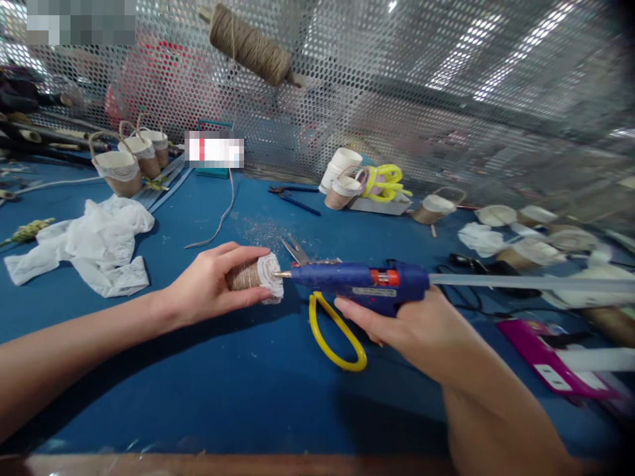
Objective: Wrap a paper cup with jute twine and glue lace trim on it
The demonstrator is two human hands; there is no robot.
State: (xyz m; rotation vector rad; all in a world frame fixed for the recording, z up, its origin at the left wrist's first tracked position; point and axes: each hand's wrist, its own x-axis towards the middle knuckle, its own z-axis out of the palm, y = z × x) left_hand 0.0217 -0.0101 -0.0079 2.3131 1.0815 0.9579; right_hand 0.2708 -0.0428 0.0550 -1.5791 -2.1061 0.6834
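Observation:
My left hand is closed round a small twine-wrapped cup lying on its side, its white lace-trimmed end facing right. In my right hand is a blue hot glue gun with a long translucent glue stick sticking out of its back. The metal nozzle meets the white lace end of the cup or lies just in front of it; I cannot tell which. Beneath the glue gun lie yellow-handled scissors, partly covered, with their blades pointing away to the upper left.
White lace fabric lies at left, near several small twine baskets. Pliers rest toward the back. A twine spool hangs on the perforated metal screen. At right are more baskets, cables and a magenta power strip.

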